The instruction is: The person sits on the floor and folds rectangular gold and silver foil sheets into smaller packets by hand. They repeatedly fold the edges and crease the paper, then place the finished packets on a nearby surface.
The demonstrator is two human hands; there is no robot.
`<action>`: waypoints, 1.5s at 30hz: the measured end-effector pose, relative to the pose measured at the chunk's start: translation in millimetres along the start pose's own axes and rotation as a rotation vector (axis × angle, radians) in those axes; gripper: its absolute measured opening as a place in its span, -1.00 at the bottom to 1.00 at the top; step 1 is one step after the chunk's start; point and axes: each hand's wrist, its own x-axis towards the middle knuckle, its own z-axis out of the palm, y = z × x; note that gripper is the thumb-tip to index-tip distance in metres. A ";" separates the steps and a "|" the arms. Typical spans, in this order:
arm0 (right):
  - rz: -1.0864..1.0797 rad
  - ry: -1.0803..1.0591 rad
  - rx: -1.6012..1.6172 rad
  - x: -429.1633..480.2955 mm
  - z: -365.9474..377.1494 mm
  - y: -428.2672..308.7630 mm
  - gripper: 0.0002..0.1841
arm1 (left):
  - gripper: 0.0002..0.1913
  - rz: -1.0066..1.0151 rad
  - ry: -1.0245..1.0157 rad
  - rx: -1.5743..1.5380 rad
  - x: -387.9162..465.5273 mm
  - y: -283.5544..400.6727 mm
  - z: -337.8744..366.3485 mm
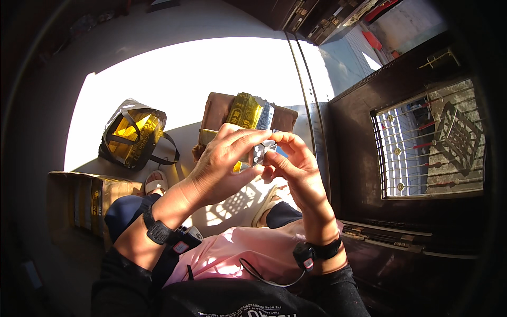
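Note:
Between my two hands is a small folded piece of silver foil paper [264, 149], its folded end facing up. My left hand [227, 158] grips it from the left, thumb below and fingers above. My right hand [295, 158] pinches its right side between thumb and fingertips. Just beyond my hands, a stack of gold foil sheets [244, 111] and a strip of silver foil sheets [266, 115], both printed with characters, lie on a brown low seat or box [216, 109]. Part of the stack is hidden behind my hands.
A dark tote bag [134, 105] holding gold foil pieces stands on the floor at left. Nearer is an open cardboard box [122, 186] with printed foil inside. To my right is a dark metal door [348, 158] with a barred window [429, 142]. Floor tracks [303, 79] run beyond.

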 end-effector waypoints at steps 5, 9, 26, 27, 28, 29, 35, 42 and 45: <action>-0.026 0.020 -0.017 0.4 1.1 5.3 -0.68 | -0.33 -0.013 0.005 -0.020 -2.3 -0.4 3.9; -0.028 0.046 -0.058 -1.2 1.4 5.7 -0.68 | -0.32 0.021 0.003 0.009 -2.7 -1.6 5.3; -0.003 0.041 0.040 -2.0 1.5 8.4 -0.64 | -0.27 -0.043 -0.019 -0.032 -1.6 -1.0 -0.3; 0.014 0.033 0.041 -1.9 1.3 7.3 -0.64 | -0.25 -0.049 -0.023 -0.035 -1.1 -0.4 -1.9; 0.012 0.017 0.040 -1.9 0.8 6.1 -0.64 | -0.23 -0.057 -0.025 -0.032 -0.9 0.4 -3.1; 0.012 0.005 0.036 -1.7 0.5 5.1 -0.64 | -0.23 -0.065 -0.031 -0.039 -0.8 1.2 -4.2; 0.036 -0.041 -0.020 0.5 -3.8 -0.6 -0.65 | -0.24 -0.040 -0.046 -0.021 -1.3 1.5 -5.5; 0.126 -0.027 -0.026 -0.4 -8.0 -0.2 -0.69 | -0.26 0.054 -0.062 -0.010 -2.0 -0.4 -0.4; 0.137 -0.028 -0.017 -0.1 -9.3 2.2 -0.70 | -0.26 0.045 -0.090 -0.010 -2.4 -0.3 1.5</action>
